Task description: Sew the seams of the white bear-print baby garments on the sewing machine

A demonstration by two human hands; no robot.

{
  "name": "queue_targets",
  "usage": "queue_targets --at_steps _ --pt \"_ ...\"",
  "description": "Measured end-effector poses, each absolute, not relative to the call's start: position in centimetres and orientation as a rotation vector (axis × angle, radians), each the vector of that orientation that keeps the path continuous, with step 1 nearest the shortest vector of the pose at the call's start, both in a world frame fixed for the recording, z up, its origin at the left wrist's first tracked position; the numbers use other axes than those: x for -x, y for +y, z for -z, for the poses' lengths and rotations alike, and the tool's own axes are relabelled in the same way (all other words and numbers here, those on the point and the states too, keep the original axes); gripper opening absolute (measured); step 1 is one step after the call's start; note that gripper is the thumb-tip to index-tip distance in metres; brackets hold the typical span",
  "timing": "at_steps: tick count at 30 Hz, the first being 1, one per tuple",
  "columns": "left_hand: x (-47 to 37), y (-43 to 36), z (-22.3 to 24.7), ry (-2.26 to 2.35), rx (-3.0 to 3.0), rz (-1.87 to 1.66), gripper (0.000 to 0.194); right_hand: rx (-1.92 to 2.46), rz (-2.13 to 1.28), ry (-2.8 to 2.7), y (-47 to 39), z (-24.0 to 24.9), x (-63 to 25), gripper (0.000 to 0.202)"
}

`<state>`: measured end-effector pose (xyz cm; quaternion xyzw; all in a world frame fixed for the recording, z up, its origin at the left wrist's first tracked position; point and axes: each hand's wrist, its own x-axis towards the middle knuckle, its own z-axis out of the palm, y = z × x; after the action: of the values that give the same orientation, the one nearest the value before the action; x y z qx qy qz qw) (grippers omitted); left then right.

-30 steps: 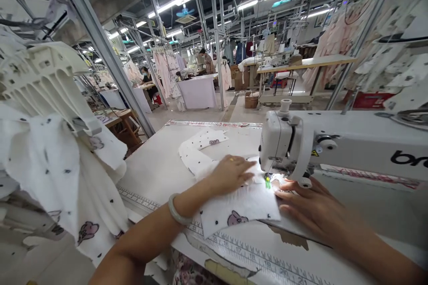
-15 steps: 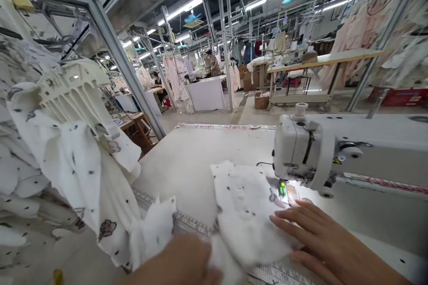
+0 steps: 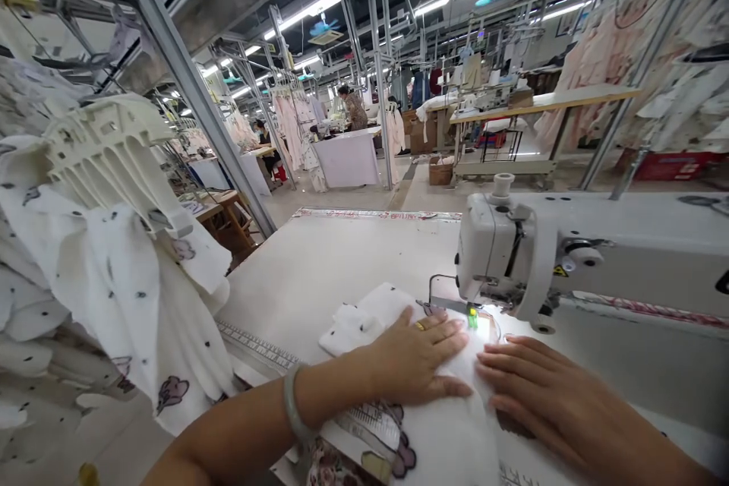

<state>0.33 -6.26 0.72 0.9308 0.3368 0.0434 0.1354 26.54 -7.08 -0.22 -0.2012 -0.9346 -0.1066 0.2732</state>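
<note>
White printed fabric (image 3: 449, 433) lies on the sewing table, running up to the lit needle area of a white sewing machine (image 3: 495, 243). My left hand (image 3: 418, 357) rests flat on the fabric just left of the presser foot, fingers stretched out and a ring on one of them. My right hand (image 3: 547, 387) lies on the fabric's right edge, close to the needle, its fingers extended side by side. A small green and yellow piece (image 3: 472, 318) shows at the presser foot. Part of the fabric is hidden beneath my left hand and forearm.
White printed garment pieces hang from a cream plastic clamp hanger (image 3: 114, 144) at left. A measuring tape strip (image 3: 256, 342) runs along the table's near edge. A metal post (image 3: 199, 106) rises behind the hanger. Farther back, a person (image 3: 353, 108) is among other workstations.
My left hand has moved from the lower middle up to the fabric beside the needle. The fabric has been turned and shifted; my right hand stays near the machine.
</note>
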Motion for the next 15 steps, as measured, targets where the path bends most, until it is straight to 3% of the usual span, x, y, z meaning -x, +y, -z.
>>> queue_targets --at_steps 15 --pt "-0.2 -7.5 -0.9 1.119 -2.667 -0.137 0.073 0.565 0.281 -2.608 -6.2 0.8 -27.2 0.043"
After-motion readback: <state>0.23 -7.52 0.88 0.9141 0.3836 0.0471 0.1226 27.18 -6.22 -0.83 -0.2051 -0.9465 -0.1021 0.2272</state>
